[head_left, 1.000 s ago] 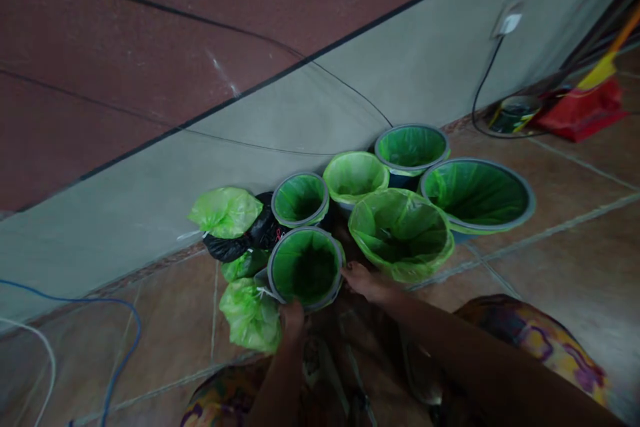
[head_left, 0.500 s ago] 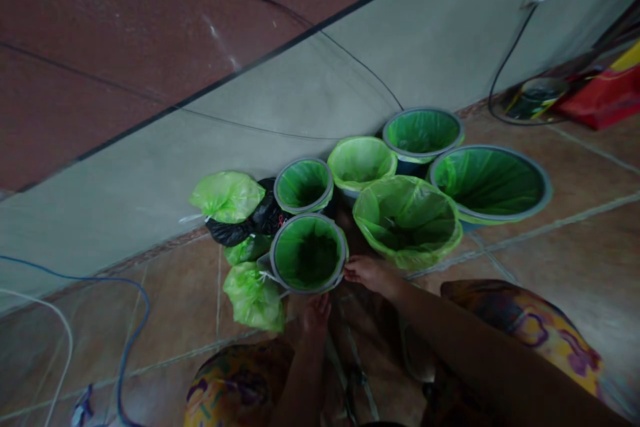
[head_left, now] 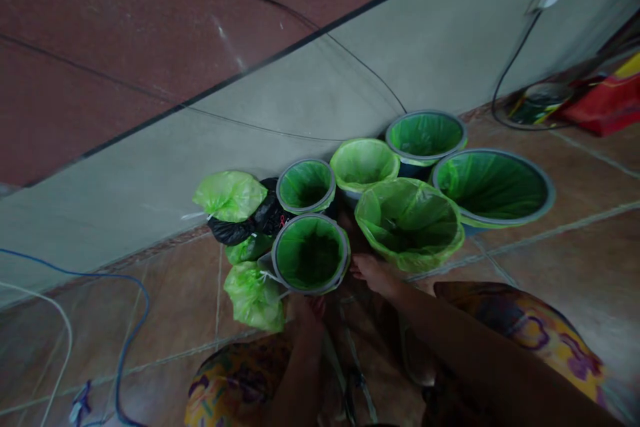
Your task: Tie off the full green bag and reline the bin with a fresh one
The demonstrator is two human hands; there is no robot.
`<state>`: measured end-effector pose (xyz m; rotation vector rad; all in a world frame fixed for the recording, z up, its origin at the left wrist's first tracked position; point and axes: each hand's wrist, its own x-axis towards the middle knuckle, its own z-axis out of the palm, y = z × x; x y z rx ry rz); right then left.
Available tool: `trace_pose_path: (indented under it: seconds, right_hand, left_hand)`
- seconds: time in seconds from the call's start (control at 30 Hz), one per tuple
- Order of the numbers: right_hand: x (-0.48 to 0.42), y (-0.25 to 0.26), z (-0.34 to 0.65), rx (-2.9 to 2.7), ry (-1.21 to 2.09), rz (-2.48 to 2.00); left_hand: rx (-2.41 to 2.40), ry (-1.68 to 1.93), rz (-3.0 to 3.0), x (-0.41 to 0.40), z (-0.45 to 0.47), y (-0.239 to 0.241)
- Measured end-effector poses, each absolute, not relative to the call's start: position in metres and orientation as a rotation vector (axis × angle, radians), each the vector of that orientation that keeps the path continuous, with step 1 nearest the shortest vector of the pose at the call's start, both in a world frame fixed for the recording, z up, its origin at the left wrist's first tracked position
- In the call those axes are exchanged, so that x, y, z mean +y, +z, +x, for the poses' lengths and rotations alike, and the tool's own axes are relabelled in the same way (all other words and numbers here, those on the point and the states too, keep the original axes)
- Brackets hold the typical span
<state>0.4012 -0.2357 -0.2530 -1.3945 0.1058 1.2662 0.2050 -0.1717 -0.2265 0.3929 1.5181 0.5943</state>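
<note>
A round trash bin (head_left: 275,260) with a grey rim stands in front of me, lined with a green plastic bin liner (head_left: 313,253). At its right side, my right hand (head_left: 370,272) is closed, fingertips at the liner edge folded below the rim. My left hand (head_left: 307,312) is low at the bin's near side, its fingers dim and partly hidden under the rim. Left of the bin lies a knotted green trash bag (head_left: 254,297). Right behind it is a smaller lined bin (head_left: 306,185).
More lined bins (head_left: 364,163) stand to the right, among them a wide one (head_left: 493,187) and one with its green liner spread over the rim (head_left: 410,223). Tied black bags (head_left: 230,230) and a green bag (head_left: 233,195) lean by the wall. A blue cable (head_left: 133,340) crosses the floor at left.
My left hand has shifted slightly left and dipped under the near side of the bin. My right hand stays at the right side. The view has moved slightly.
</note>
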Motion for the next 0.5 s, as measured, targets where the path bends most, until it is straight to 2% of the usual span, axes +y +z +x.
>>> trace_pose_path:
  seconds: [0.2,0.33,0.5]
  right_hand:
    - [-0.216,-0.238,0.408,0.267,1.314,-1.339]
    - [-0.217,-0.233,0.407,0.295,1.319,-1.325]
    - [-0.230,-0.233,0.396,0.332,1.337,-1.353]
  left_hand:
    - [1.452,0.755,0.198,-0.163,0.198,-0.221]
    - [1.373,0.752,0.302,-0.162,0.202,-0.227]
    - [1.553,0.629,0.576,-0.145,0.210,-0.235]
